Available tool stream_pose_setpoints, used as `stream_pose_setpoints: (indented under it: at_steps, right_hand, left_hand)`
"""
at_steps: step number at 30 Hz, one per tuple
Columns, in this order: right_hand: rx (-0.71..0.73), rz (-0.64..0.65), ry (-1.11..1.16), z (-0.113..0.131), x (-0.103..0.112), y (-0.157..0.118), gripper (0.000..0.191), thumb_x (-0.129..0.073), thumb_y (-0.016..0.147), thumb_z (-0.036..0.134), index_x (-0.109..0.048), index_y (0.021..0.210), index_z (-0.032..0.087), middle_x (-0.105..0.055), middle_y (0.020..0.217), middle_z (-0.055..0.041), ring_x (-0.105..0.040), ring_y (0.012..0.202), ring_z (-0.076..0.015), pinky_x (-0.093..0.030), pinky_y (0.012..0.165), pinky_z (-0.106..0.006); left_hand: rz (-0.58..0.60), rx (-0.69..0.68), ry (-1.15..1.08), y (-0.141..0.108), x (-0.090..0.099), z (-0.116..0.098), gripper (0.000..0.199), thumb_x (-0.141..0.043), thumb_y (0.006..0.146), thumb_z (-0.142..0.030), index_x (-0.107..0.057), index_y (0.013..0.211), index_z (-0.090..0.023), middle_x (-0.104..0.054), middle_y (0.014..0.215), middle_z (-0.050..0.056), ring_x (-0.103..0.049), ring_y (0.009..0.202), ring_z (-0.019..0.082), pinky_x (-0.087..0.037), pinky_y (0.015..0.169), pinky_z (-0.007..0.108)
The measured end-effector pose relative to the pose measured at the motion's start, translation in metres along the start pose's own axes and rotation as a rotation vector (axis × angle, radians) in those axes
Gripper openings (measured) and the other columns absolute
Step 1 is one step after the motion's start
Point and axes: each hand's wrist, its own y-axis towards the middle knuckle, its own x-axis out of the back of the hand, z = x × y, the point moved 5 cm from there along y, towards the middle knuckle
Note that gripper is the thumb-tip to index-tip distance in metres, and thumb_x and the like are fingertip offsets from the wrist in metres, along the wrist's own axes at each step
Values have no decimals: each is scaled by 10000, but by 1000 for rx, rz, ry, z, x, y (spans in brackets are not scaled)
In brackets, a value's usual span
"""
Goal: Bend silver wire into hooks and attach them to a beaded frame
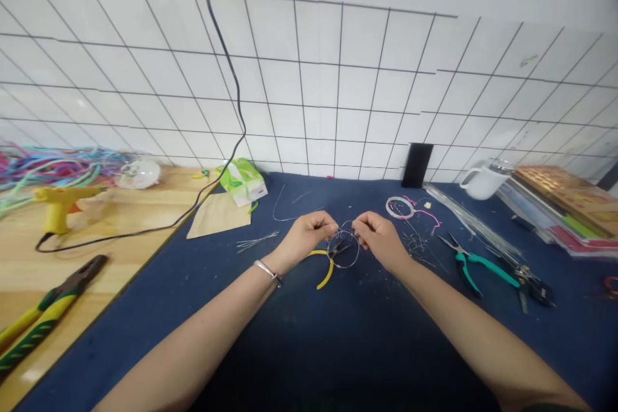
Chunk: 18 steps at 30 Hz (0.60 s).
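Between my two hands hangs a thin wire ring [358, 256] with small curled loops at its top. My left hand [315, 232], with a silver bracelet at the wrist, is closed in a pinch on the ring's upper left. At the upper right, my right hand [379, 237] pinches the wire too, its fingers closed. Directly beneath the ring, pliers with yellow handles [326, 275] lie on the dark blue mat, jaws partly seen through it. Cut wire pieces [257, 241] lie left of my left hand. The fingertips hide the exact grip points.
Teal-handled pliers [476, 262], a wire bundle [454, 209] and a spool [400, 207] lie to the right, near a white mug [483, 181] and stacked books [564, 199]. Leftward are a yellow glue gun [58, 209], its cord, large pliers [53, 309] and a green packet [244, 180].
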Motion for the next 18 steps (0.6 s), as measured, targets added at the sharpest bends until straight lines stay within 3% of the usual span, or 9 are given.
stream_pose_setpoints:
  at_steps: [9,15,18]
  right_hand:
    - [-46,68,117,-9,-21,-26,226,-445,842,389,-515,772,185,-514,573,43,-468,468,-75,-392,471,-202]
    - [-97,151,185,-9,-31,-36,174,-532,795,348,-535,863,188,-512,633,44,-474,509,-73,-399,484,-201]
    - [-108,116,128,-10,-31,-36,137,-543,783,309,-539,849,189,-521,669,37,-477,540,-73,-402,511,-205]
  left_hand:
    - [91,49,68,-26,-12,4,160,-572,768,-285,-649,788,-147,-609,708,14,-538,663,127,-414,605,229]
    - [-25,19,139,-29,-10,12,145,-545,795,-264,-631,759,-153,-614,735,19,-558,705,140,-425,647,243]
    - [-67,15,151,-29,-11,19,140,-548,801,-271,-619,765,-156,-603,734,17,-553,702,138,-426,648,245]
